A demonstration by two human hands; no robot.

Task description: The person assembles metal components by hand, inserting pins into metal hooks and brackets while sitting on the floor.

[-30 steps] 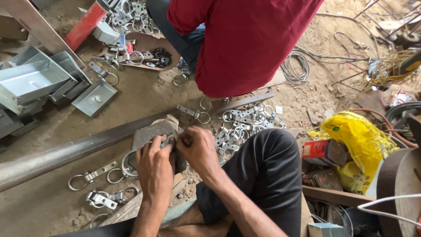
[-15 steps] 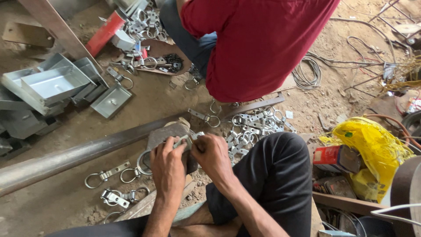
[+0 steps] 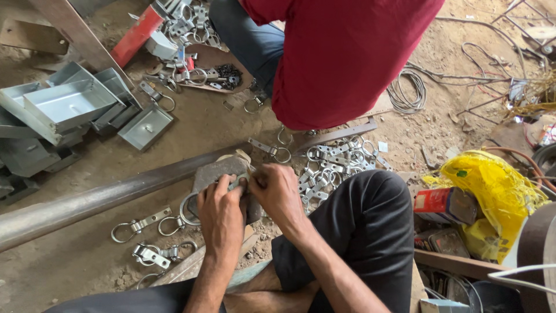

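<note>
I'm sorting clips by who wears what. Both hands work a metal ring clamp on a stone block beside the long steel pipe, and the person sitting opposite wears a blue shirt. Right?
Not quite: the shirt of the person opposite is red, not blue, as the head view shows. The rest holds: the left hand and right hand work a metal ring clamp on the stone block beside the long steel pipe.
</note>
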